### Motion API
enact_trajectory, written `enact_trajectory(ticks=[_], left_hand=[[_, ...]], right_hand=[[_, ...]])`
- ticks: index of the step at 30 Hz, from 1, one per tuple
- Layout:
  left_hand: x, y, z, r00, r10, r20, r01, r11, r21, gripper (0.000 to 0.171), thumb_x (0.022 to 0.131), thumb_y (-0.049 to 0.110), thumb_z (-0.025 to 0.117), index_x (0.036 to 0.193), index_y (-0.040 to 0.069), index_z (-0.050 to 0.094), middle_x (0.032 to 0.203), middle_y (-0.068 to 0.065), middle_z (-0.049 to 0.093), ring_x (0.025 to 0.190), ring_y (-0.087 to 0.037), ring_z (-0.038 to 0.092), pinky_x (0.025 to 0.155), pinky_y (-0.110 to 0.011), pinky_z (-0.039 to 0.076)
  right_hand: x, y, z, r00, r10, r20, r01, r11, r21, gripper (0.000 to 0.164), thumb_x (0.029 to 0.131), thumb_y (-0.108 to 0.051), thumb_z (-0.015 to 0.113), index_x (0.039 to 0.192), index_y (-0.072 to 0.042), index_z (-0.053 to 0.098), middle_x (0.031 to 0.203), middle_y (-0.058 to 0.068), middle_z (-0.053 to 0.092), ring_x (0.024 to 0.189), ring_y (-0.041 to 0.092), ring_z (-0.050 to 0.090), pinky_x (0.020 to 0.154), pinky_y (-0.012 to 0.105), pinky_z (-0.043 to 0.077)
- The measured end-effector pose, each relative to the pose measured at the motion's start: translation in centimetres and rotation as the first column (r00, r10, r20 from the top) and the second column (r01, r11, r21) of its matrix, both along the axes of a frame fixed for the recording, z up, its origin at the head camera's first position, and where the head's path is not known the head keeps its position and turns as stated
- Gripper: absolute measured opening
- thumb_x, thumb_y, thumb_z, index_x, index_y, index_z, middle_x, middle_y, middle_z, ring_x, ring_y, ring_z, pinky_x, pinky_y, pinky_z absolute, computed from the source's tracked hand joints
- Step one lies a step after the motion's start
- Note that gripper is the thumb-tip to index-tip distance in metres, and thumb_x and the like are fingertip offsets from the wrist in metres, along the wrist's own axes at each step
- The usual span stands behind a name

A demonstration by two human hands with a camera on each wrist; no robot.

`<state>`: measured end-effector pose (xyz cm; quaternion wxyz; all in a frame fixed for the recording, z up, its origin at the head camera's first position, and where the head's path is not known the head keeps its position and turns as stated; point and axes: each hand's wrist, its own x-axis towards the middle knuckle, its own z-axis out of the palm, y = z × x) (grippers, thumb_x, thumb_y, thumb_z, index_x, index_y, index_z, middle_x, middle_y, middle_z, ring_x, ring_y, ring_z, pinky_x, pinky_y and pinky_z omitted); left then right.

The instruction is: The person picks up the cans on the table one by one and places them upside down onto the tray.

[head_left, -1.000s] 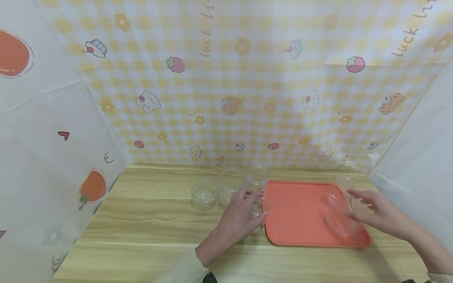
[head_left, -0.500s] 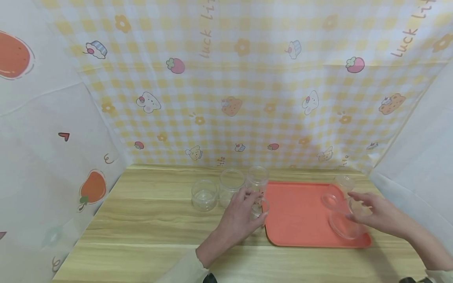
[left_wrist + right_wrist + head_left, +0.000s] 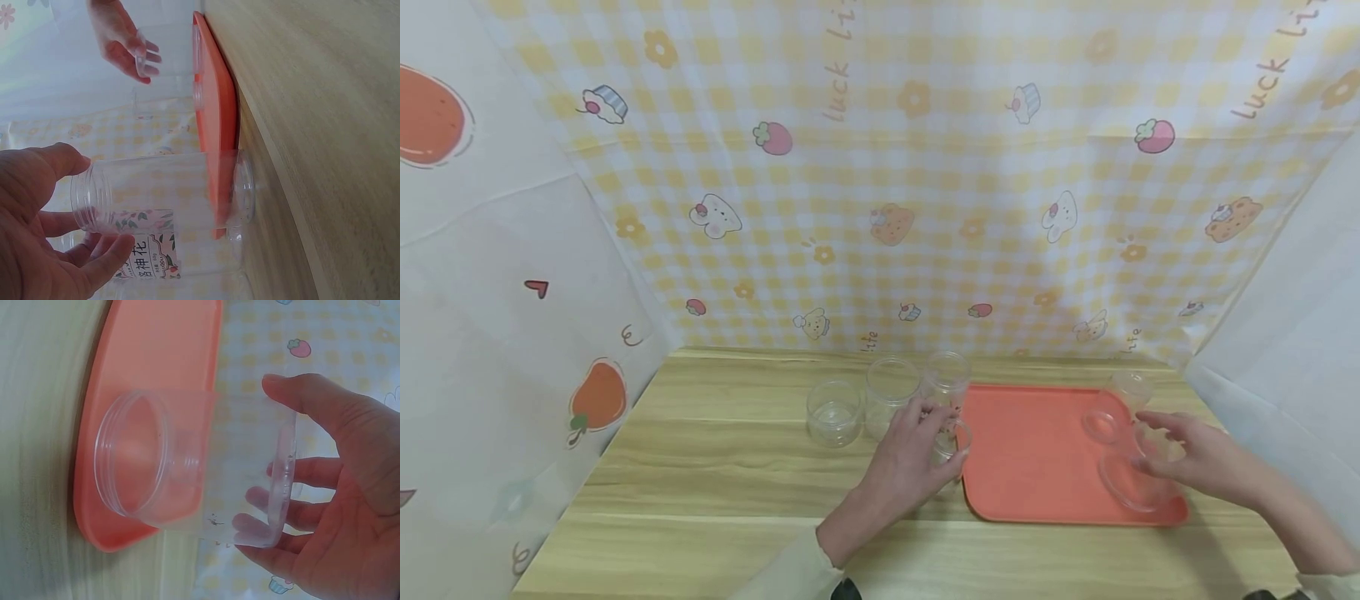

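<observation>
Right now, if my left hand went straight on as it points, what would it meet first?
Beyond the clear jar it holds, your left hand would probably meet the tall labelled jar, though depth is unclear.

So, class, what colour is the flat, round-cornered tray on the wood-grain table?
The flat, round-cornered tray is orange-red, best seen in the head view.

Cloth-screened tabletop nook, yellow checked backdrop, white side cloths, wood-grain table
</observation>
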<state>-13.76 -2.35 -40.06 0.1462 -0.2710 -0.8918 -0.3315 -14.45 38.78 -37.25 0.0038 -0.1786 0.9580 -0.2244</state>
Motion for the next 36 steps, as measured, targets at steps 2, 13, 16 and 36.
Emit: enact_trajectory(ticks=[2,13,16,36], left_hand=[[0.0,0.0,0.0,1.0,0.003,0.002,-0.003,1.0,-0.005,0.045,0.09,0.027,0.078,0.13,0.012,0.065,0.12,-0.005,0.055,0.11,-0.024,0.054,0.081,-0.029,0.054],[0.1,0.1,0.4,1.0,0.009,-0.006,-0.01,0.999,-0.033,0.047,0.089,0.027,0.079,0.131,0.01,0.065,0.121,-0.005,0.054,0.112,-0.026,0.055,0.083,-0.031,0.054],[0.1,0.2,0.5,1.0,0.013,0.001,-0.013,0.999,-0.041,0.047,0.089,0.028,0.08,0.13,0.01,0.065,0.121,-0.005,0.054,0.112,-0.026,0.055,0.082,-0.03,0.054],[0.1,0.2,1.1,1.0,0.024,0.017,-0.023,0.997,-0.069,0.045,0.089,0.027,0.079,0.128,0.011,0.066,0.121,-0.005,0.053,0.109,-0.026,0.056,0.076,-0.025,0.053]], right_hand=[[0.0,0.0,-0.1,1.0,-0.007,-0.003,0.007,1.0,0.011,0.069,0.083,-0.026,0.085,0.131,0.015,0.057,0.128,0.034,0.059,0.103,0.058,0.059,0.076,0.065,0.052],[0.3,-0.1,-0.1,1.0,-0.023,-0.014,0.023,1.0,0.011,0.074,0.082,-0.03,0.086,0.133,0.015,0.055,0.129,0.035,0.057,0.106,0.061,0.057,0.077,0.067,0.052],[0.4,-0.1,-0.1,1.0,-0.024,-0.02,0.024,1.0,0.005,0.075,0.082,-0.029,0.087,0.133,0.015,0.055,0.129,0.035,0.057,0.106,0.061,0.057,0.077,0.068,0.051],[0.8,0.1,0.8,0.993,-0.05,-0.109,0.045,0.998,-0.041,0.067,0.08,-0.024,0.088,0.13,0.01,0.059,0.127,0.028,0.061,0.11,0.057,0.055,0.081,0.058,0.052]])
